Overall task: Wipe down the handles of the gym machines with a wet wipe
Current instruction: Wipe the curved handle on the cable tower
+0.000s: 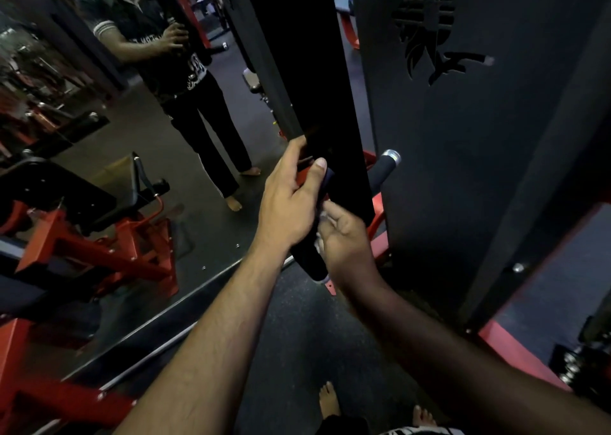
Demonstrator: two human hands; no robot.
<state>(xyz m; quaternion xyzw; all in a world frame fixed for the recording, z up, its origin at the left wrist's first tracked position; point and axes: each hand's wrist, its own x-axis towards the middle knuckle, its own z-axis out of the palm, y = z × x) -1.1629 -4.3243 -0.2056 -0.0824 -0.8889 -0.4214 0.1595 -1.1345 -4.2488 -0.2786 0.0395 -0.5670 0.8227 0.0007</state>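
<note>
Your left hand (291, 203) gripped the handle (312, 262), which ran steeply down toward you; your right hand (347, 243) pinched the wipe (320, 240) against its lower end.

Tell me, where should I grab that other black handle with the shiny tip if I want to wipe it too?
Probably grab the handle around its black grip, just below the silver cap, coming from the left. It sticks up at a slant beside the dark panel, so the right side looks crowded. Its lower end is hidden behind the black post.
</note>
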